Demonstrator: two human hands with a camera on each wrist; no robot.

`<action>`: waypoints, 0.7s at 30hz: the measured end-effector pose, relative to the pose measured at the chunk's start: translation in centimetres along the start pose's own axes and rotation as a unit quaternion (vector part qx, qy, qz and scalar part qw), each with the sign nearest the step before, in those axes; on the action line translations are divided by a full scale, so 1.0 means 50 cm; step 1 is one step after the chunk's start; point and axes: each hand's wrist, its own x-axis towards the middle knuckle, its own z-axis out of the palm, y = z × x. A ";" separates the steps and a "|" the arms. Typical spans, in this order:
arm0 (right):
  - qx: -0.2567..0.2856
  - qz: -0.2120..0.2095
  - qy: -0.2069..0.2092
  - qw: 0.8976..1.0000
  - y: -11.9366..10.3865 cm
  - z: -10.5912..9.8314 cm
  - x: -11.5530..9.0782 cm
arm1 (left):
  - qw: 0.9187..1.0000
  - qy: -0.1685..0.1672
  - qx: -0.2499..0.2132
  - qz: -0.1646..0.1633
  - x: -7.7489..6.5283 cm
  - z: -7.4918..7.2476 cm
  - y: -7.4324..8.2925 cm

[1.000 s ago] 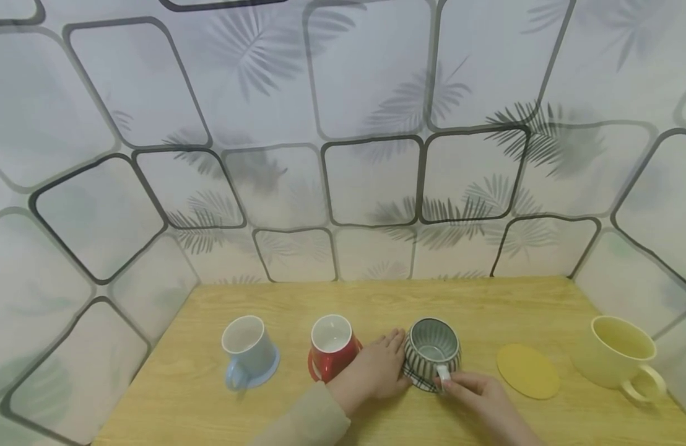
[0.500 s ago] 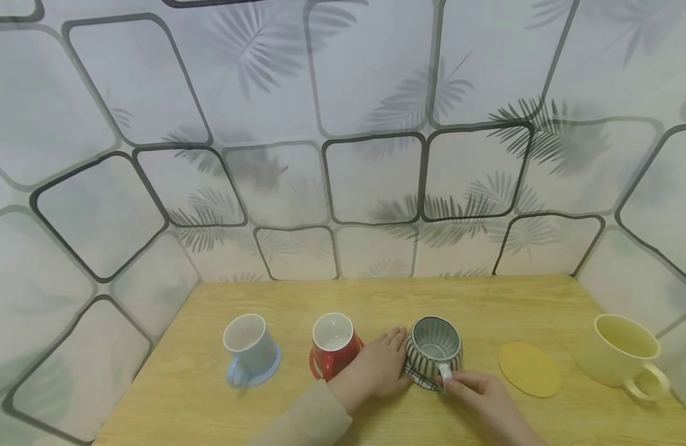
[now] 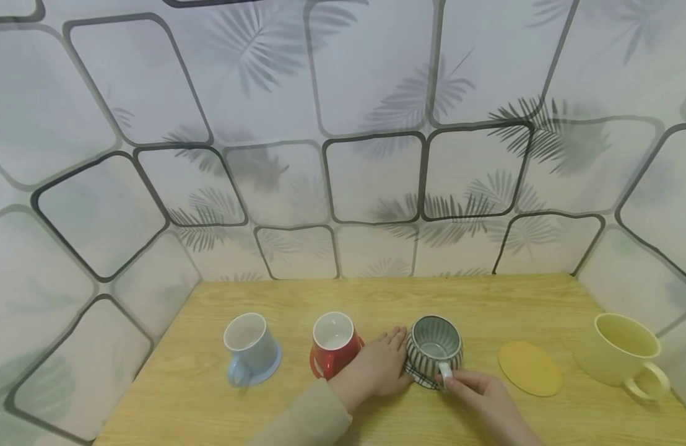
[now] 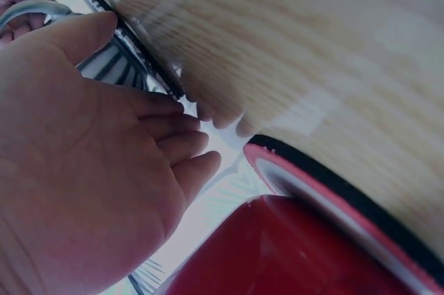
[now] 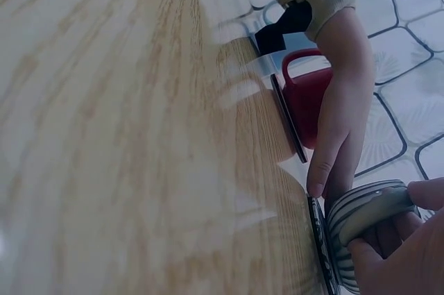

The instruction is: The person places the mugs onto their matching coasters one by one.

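Observation:
A striped grey-and-white mug stands on a black-and-white plaid coaster. My right hand pinches its handle between thumb and fingers; in the right wrist view the handle curves beside that thumb. Along the left side of the mug and coaster lies my left hand, its fingers nearly straight and pointing away from me. The left wrist view shows this hand's palm with the fingertips by the coaster's edge. Left of that hand, a red mug sits on a red coaster, partly hidden by the wrist.
A light blue mug is on a blue coaster at the left. Toward the right lie a bare yellow coaster and a large yellow mug. Patterned walls enclose the wooden table at the back and sides.
The camera view has shifted very slightly. Both hands and the striped mug hold the same places, the right hand still at the handle.

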 end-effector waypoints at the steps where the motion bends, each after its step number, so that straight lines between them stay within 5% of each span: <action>1: 0.001 0.000 0.001 1.000 0.000 0.000 0.000 | 1.000 0.000 -0.001 0.000 0.000 0.000 0.000; 21: -0.002 0.020 0.018 1.000 -0.008 0.006 -0.006 | 1.000 0.015 0.000 -0.002 -0.007 -0.007 0.001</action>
